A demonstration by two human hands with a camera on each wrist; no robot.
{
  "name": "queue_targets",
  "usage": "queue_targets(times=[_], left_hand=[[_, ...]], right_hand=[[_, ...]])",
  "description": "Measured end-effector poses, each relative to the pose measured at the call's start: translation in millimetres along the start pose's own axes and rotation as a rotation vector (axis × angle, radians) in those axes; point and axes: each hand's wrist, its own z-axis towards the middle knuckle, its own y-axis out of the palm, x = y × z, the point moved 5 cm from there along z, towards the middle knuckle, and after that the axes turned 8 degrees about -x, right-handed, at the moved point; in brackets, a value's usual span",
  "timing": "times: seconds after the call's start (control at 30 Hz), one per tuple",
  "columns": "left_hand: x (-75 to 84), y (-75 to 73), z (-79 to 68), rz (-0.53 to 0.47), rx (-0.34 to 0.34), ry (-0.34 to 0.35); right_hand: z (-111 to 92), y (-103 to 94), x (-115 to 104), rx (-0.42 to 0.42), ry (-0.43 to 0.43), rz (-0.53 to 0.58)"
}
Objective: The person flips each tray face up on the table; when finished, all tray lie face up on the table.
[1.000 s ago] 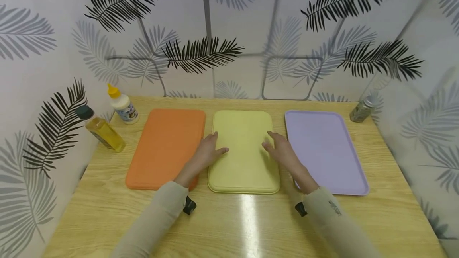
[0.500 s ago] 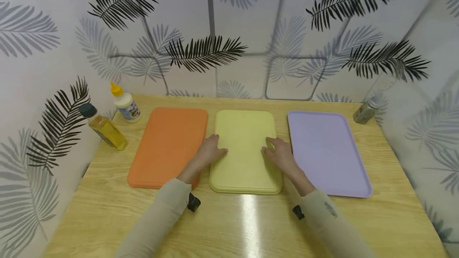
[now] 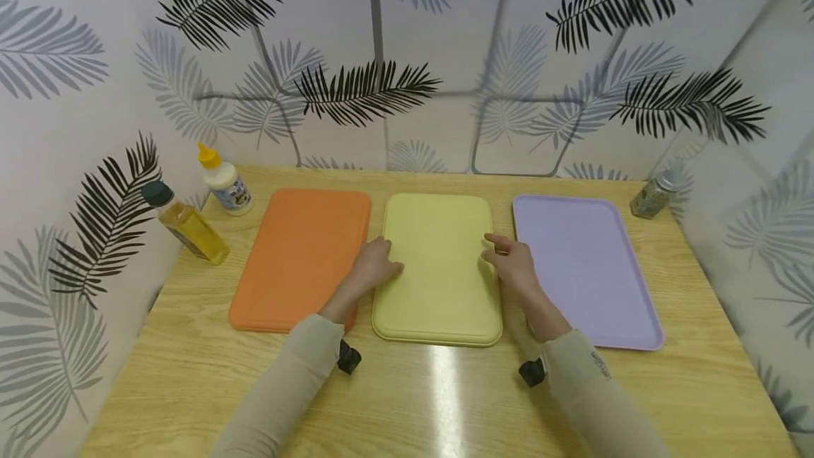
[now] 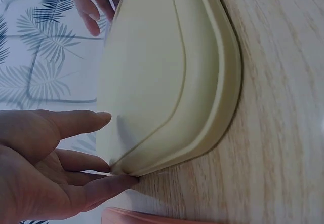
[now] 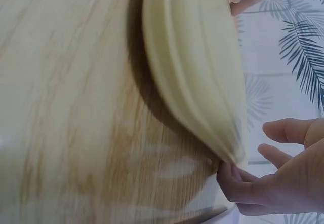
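A rounded yellow tray [image 3: 439, 288] lies on the table in the middle of the head view. My left hand [image 3: 373, 263] is at its left side. In the left wrist view the fingertips [image 4: 129, 179] touch the edge, while the thumb [image 4: 98, 121] stretches out over the top. Across from it, my right hand [image 3: 516, 263] is at the right side. The right wrist view shows its lower fingers [image 5: 230, 181] bent against the tray's edge, with thumb and index finger held apart and off it.
An orange tray [image 3: 299, 260] lies to the left, a purple tray [image 3: 579, 267] with a raised rim to the right. At the back left stand an oil bottle [image 3: 193, 232] and a white bottle with yellow nozzle [image 3: 225, 186]. A small jar [image 3: 655, 193] stands back right.
My right hand has drawn back rightward from over the yellow tray to its edge. My left hand stays almost in place at the left edge. The head view has shifted slightly.
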Motion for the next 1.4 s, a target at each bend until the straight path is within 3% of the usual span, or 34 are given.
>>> queue_targets(times=[0.2,0.5,0.7,0.9,1.03,1.23,1.4], left_hand=[[-3.4,-2.3,3.2,-0.044,-0.038,-0.001],[-4.3,-3.8,4.0,-0.053,-0.091,-0.01],[-4.4,-3.5,3.7,-0.039,-0.065,-0.019],[-4.3,-1.2,0.1,-0.049,-0.034,0.002],[-8.1,1.8,-3.7,-0.102,0.038,0.051],[-12.6,10.6,-17.1,-0.113,0.133,0.104],[-8.9,21.3,-38.0,-0.123,0.103,0.106]], right_hand=[[-1.7,-13.5,-3.2,0.045,-0.056,-0.009],[-0.5,-23.2,-8.5,-0.003,-0.107,0.023],[1.4,-26.5,-12.9,-0.07,-0.176,-0.025],[3.4,-29.2,-14.3,-0.114,-0.143,-0.018],[4.4,-28.5,-15.4,-0.123,-0.118,-0.027],[2.4,-28.2,-18.7,-0.148,-0.114,-0.038],[1.0,-31.0,-23.0,-0.154,-0.117,-0.044]])
